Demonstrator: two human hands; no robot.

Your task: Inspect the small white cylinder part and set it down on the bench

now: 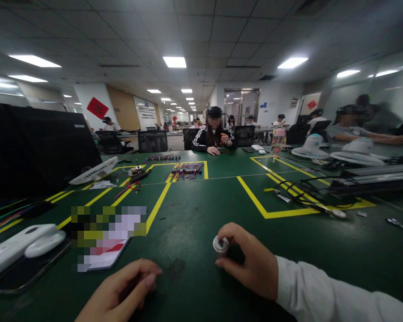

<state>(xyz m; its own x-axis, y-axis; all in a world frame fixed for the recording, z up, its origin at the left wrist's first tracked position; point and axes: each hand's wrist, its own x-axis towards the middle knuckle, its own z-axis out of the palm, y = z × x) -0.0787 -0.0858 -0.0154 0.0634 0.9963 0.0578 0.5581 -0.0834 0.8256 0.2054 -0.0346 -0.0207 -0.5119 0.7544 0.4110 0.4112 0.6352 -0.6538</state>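
My right hand (pixel 250 259) grips a small metal cylinder (pixel 220 246) with thumb and index finger. The cylinder stands upright at the table's near middle; its top is pale grey with a dark spot in the centre, and its exact kind is unclear. To the left, my left hand (pixel 126 290) is half curled over the green tabletop (pixel 188 228), thumb and index finger a little apart. Nothing shows in it, and it does not touch the cylinder. Beyond my left hand lies a phone-like flat thing (pixel 109 257), partly blurred out.
On the left are a white device (pixel 16 250) on a dark phone and a black box (pixel 36 152). Bundled wired parts (pixel 188 170) lie ahead, where a person (pixel 215 134) sits across. Black cables (pixel 305 192), metal bars (pixel 376 176) and fans (pixel 310 150) occupy the right.
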